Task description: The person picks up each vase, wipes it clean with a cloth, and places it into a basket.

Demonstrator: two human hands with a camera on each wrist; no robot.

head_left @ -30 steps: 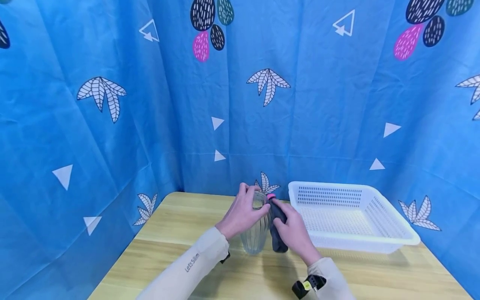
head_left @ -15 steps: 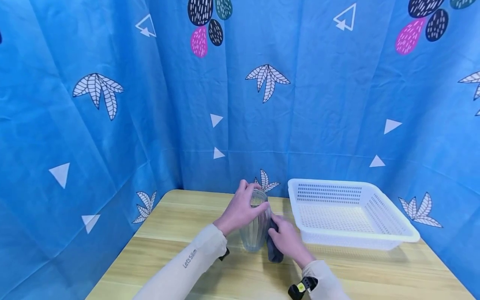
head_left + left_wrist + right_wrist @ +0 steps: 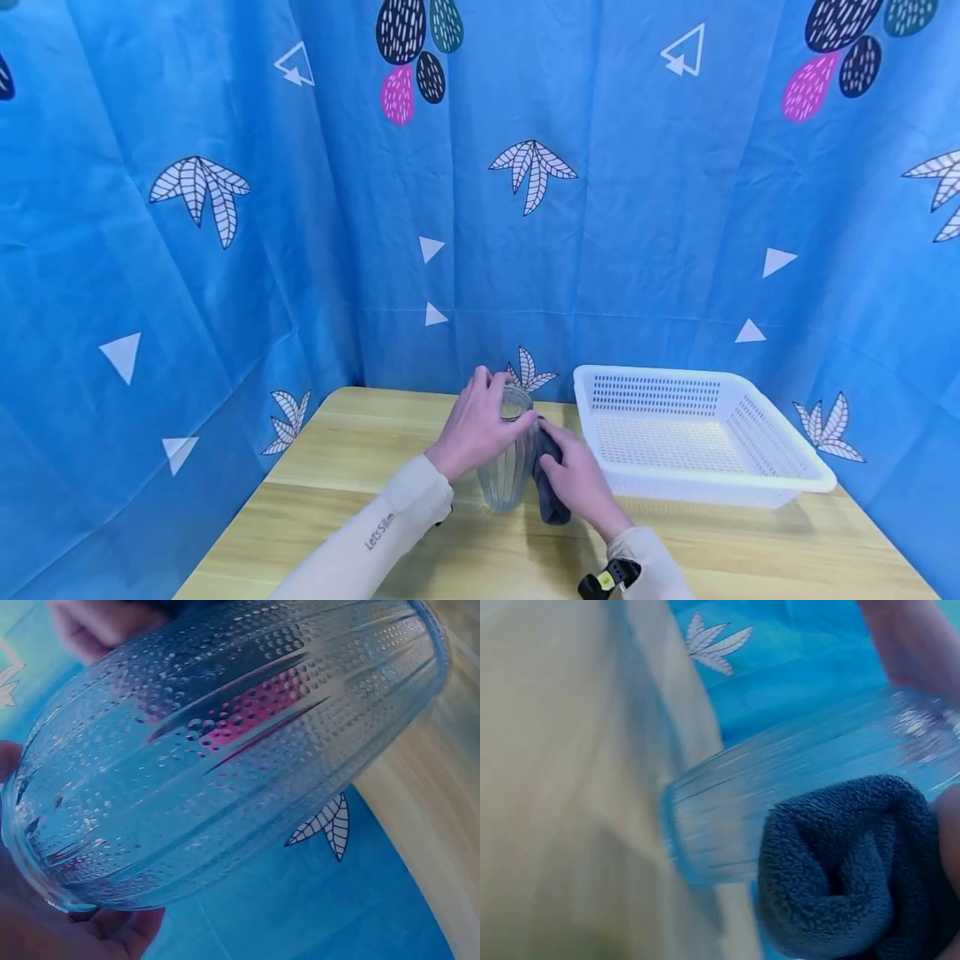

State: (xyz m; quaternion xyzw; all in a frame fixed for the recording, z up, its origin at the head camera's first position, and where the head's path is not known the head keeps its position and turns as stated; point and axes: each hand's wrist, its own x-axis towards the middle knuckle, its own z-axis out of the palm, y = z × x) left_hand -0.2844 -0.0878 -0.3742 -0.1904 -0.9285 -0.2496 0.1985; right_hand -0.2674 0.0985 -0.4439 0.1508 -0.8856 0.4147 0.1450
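A clear, ribbed glass vase (image 3: 502, 477) stands nearly upright, its base close over the table. My left hand (image 3: 472, 432) grips it near the rim, thumb on the near side and fingers behind. In the left wrist view the vase (image 3: 247, 772) shows a dimpled surface, with something pink showing through the glass. To its right, my right hand (image 3: 579, 482) holds a rolled, dark grey terry cloth (image 3: 551, 492) against the vase's side. The right wrist view shows the end of the cloth roll (image 3: 832, 877), its folds overlapping the blurred vase (image 3: 780, 795).
A white perforated plastic basket (image 3: 705, 482) stands at the right of the wooden table (image 3: 360, 433). Blue patterned curtains (image 3: 480, 208) hang behind the table and along its sides.
The right hand has brought the cloth lower and closer along the vase's right side. The cloth's pink tip, visible one second ago, is now hidden in the head view. The left hand keeps its hold.
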